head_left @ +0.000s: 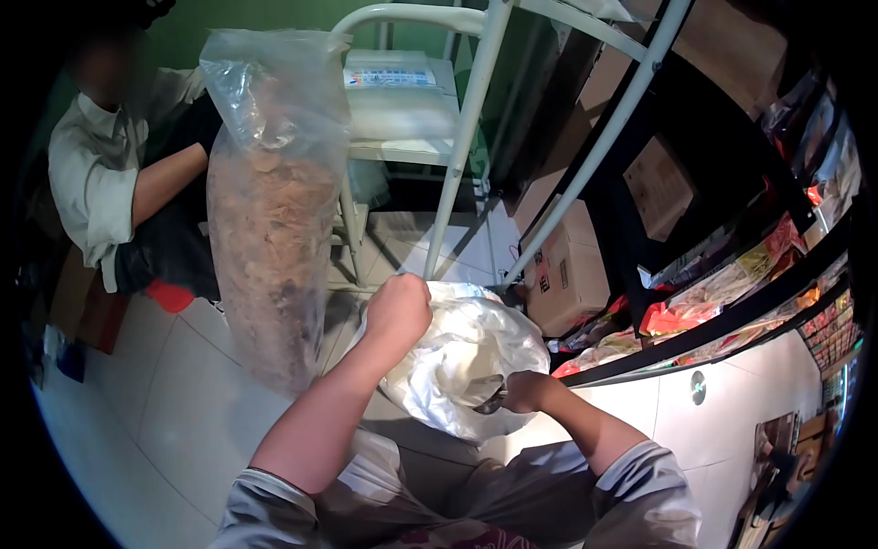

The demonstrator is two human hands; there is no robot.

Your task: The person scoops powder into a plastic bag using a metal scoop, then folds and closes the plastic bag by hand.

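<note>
Sitting on the floor in front of the rack (464, 151), the white sack (416, 395) looks soft, thin and liable to slump, perhaps heavy low down, so I'd take it by a gathered rim. The scoop (491, 393), over its mouth, seems stiff, light, maybe slick; the handle end suits best. The left hand (399, 307) is a tight fist, apparently round the rim; the right hand (527, 392) is closed on the scoop
</note>
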